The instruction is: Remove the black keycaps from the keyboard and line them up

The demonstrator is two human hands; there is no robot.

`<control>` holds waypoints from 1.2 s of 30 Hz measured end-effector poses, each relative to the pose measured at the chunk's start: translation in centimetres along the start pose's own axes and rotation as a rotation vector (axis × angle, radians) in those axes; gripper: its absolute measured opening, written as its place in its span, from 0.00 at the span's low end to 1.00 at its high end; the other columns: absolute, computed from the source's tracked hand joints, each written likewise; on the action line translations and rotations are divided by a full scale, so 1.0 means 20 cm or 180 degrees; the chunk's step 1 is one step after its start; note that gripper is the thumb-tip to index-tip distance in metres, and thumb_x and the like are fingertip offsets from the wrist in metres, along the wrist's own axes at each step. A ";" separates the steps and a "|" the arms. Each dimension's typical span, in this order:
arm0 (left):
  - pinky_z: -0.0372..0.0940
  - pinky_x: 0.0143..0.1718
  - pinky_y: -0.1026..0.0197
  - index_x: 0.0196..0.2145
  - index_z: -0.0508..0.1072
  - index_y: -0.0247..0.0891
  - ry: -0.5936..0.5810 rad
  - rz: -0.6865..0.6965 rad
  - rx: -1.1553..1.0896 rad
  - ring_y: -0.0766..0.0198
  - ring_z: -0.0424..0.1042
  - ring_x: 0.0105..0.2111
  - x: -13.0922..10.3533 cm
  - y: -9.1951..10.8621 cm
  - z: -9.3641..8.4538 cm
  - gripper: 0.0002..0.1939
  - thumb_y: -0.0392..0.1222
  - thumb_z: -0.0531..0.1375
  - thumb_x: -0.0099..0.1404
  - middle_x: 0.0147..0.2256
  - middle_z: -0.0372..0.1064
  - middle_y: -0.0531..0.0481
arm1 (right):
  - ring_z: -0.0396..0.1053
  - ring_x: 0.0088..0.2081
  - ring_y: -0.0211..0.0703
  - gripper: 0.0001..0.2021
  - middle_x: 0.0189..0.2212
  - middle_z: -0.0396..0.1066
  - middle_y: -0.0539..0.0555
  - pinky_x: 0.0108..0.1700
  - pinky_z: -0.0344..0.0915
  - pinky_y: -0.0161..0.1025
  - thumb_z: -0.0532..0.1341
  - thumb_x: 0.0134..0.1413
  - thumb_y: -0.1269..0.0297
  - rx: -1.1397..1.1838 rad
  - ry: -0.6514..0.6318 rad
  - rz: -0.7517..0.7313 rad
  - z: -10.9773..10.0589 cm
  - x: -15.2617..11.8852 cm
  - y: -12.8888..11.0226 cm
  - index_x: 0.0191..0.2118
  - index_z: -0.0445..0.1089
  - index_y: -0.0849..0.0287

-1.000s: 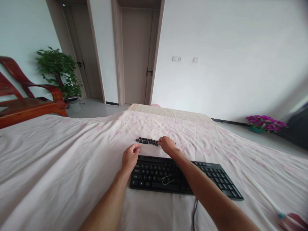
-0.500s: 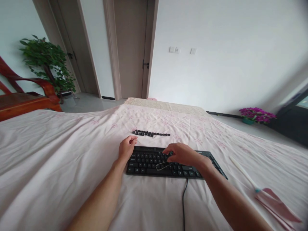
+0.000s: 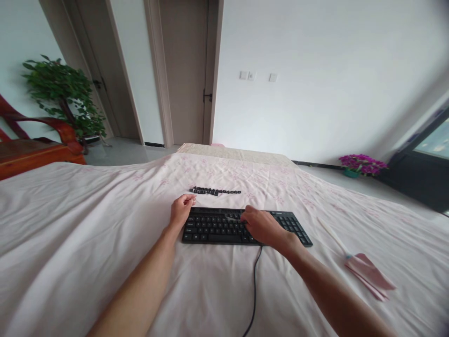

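A black keyboard (image 3: 217, 238) lies flat on the floral cloth, its cable (image 3: 255, 276) running toward me. My left hand (image 3: 181, 208) rests at the keyboard's upper left corner with its fingers curled together; I cannot make out anything in them. Over the upper middle of the keys, my right hand (image 3: 262, 225) pinches a thin wire keycap puller (image 3: 231, 218). The puller's wire end points left, close above the keys, and the hand hides its other end. Several loose black keycaps (image 3: 210, 191) form rough rows on the cloth behind the keyboard.
A pink fly swatter (image 3: 369, 274) with a pale handle lies to the right on the cloth-covered surface (image 3: 105, 252). Beyond stand a wooden chair (image 3: 38, 140), a leafy plant (image 3: 61, 91) and a pot of purple flowers (image 3: 363, 164).
My right hand has turned knuckles-up, and the wire puller has swung from the lower keys to the upper ones. My left hand stays at the corner. The whole view has shifted slightly.
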State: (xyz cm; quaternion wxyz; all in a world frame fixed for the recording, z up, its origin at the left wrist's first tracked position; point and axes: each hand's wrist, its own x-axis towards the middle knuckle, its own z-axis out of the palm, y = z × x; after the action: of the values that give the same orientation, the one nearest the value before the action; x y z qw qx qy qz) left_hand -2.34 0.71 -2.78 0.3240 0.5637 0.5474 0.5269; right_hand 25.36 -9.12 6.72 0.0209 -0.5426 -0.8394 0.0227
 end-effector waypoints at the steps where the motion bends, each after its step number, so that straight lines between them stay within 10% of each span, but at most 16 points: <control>1: 0.68 0.42 0.60 0.38 0.76 0.39 0.0033 0.0041 0.0001 0.61 0.76 0.36 0.00 0.02 0.00 0.12 0.41 0.57 0.57 0.37 0.76 0.48 | 0.69 0.38 0.43 0.10 0.39 0.68 0.56 0.40 0.61 0.36 0.54 0.54 0.72 0.0276 0.0172 0.0035 -0.01 0.02 0.02 0.38 0.71 0.59; 13: 0.68 0.40 0.61 0.36 0.77 0.42 -0.1245 0.0674 0.0162 0.61 0.75 0.35 -0.08 0.25 0.16 0.10 0.37 0.58 0.58 0.36 0.77 0.51 | 0.65 0.22 0.33 0.10 0.26 0.69 0.49 0.24 0.63 0.30 0.48 0.61 0.58 0.3341 0.1078 0.0315 0.12 0.28 -0.06 0.38 0.61 0.58; 36: 0.60 0.38 0.65 0.37 0.77 0.47 -0.1895 0.1074 0.1633 0.62 0.70 0.38 -0.13 0.25 0.25 0.10 0.40 0.57 0.60 0.36 0.72 0.53 | 0.63 0.21 0.34 0.08 0.19 0.64 0.45 0.28 0.62 0.31 0.49 0.63 0.62 0.2931 0.1293 -0.0034 0.29 0.28 -0.06 0.39 0.63 0.57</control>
State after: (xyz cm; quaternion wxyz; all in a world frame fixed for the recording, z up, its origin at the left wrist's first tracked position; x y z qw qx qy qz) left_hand 4.23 -1.58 0.17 0.2264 0.8352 0.4434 0.2335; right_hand 21.62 -4.66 1.09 0.4213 -0.4662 -0.7240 0.2845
